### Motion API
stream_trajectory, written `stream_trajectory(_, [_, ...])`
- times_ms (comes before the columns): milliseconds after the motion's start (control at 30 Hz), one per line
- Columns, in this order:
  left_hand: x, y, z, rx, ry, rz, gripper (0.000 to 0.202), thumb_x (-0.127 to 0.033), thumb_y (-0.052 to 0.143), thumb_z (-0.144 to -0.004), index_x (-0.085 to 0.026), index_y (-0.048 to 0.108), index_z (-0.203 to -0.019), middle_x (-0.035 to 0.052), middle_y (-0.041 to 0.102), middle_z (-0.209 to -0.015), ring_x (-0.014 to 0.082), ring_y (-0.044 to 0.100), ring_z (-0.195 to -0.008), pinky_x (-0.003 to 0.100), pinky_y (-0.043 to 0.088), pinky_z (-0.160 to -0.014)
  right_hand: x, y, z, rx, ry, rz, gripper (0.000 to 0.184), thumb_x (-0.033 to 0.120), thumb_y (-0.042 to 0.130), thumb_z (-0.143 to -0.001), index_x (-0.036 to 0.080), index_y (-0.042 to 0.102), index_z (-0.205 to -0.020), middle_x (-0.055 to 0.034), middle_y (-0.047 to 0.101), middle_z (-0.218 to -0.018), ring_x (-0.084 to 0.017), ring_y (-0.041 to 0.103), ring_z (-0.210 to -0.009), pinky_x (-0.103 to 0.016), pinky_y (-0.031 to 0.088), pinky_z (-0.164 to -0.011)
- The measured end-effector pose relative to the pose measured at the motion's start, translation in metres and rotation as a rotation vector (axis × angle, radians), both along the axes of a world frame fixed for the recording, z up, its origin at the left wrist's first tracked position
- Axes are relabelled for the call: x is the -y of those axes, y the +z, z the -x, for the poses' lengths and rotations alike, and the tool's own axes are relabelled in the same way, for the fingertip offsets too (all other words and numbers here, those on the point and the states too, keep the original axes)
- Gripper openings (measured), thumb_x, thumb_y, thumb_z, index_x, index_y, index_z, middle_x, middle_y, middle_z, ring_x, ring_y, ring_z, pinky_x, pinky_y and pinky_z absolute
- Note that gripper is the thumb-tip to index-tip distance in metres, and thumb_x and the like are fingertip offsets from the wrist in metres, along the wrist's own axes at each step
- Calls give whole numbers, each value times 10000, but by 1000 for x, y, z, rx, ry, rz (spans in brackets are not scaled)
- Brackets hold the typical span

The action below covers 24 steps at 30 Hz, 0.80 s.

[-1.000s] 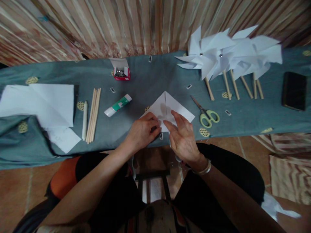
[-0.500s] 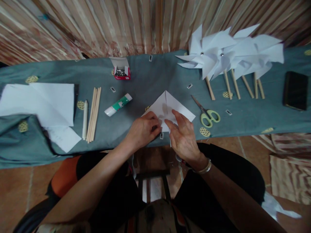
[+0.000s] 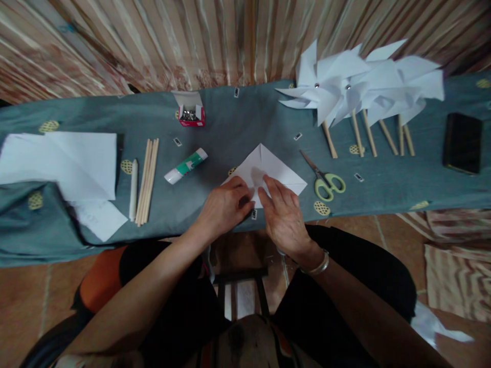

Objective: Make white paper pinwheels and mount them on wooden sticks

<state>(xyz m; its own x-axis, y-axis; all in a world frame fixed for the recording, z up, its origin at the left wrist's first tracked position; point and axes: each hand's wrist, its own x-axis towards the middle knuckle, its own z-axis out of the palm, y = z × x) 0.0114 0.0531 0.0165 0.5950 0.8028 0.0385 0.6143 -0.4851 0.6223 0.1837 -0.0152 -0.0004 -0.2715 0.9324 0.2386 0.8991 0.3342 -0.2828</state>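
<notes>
A folded white paper point(image 3: 268, 166) lies as a diamond on the blue-grey cloth point(image 3: 238, 128) in front of me. My left hand point(image 3: 224, 207) presses on its near left corner with curled fingers. My right hand point(image 3: 282, 217) rests on the near right part, fingers together and laid flat on the sheet. Both hands touch the paper close to its centre crease. The lower tip of the paper is hidden under my hands.
Green-handled scissors point(image 3: 326, 181) lie right of the paper, a glue stick point(image 3: 186, 166) and wooden sticks point(image 3: 146, 179) to the left. White sheets point(image 3: 65, 163) sit far left. A red pin box point(image 3: 191, 115), several paper pinwheels point(image 3: 356, 89) and a dark phone point(image 3: 462, 143) lie along the back.
My right hand has slid slightly left and lowered flatter onto the paper, nearer my left hand. The left hand has barely moved.
</notes>
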Motion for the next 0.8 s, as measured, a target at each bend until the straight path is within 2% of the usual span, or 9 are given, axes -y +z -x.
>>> stream_trajectory(100, [6,0,-1,23,-27,-84,127,-198,575,-884,-178,680,-952,64,648,-1014,173,642,-887,310,538,-791,-1,-3,-1,-20,13,-9,508,83,372,-941,161,425,-1439,-174,455,-1494,-315,399,-1375,-531,385,-1058])
stream_trajectory(233, [14,0,-3,-3,-105,-187,164,-235,548,-922,-188,699,-961,78,675,-1036,221,619,-974,379,512,-858,-2,-7,-2,-57,16,-11,513,84,369,-939,178,424,-1441,-159,441,-1505,-304,385,-1389,-530,392,-1066])
stream_trajectory(433, [15,-4,-3,-49,-169,-263,207,-228,523,-943,-157,703,-1017,101,695,-1045,250,591,-947,385,465,-787,-4,0,-9,-145,4,11,443,85,374,-915,159,564,-1308,-156,407,-1513,-294,383,-1401,-515,397,-1093])
stream_trajectory(533, [15,-4,-4,-60,-178,-286,217,-234,507,-957,-164,699,-1030,93,693,-1009,234,588,-928,370,446,-779,-9,6,-18,-191,-34,1,441,132,376,-942,205,542,-1344,-127,396,-1532,-270,374,-1423,-511,372,-1120])
stream_trajectory(667, [11,-3,-1,-79,-192,-322,203,-231,514,-958,-170,704,-988,83,694,-967,220,589,-902,360,432,-771,-18,8,-34,-147,-182,-38,480,247,401,-974,157,437,-1444,-180,442,-1501,-320,392,-1410,-592,362,-1101])
stream_trajectory(800, [-1,-2,15,-87,-162,-348,169,-186,547,-931,-192,711,-968,69,707,-982,230,593,-949,376,429,-811,-20,10,-44,-156,-195,-40,448,279,420,-989,89,501,-1387,-212,557,-1395,-310,509,-1318,-528,446,-1059])
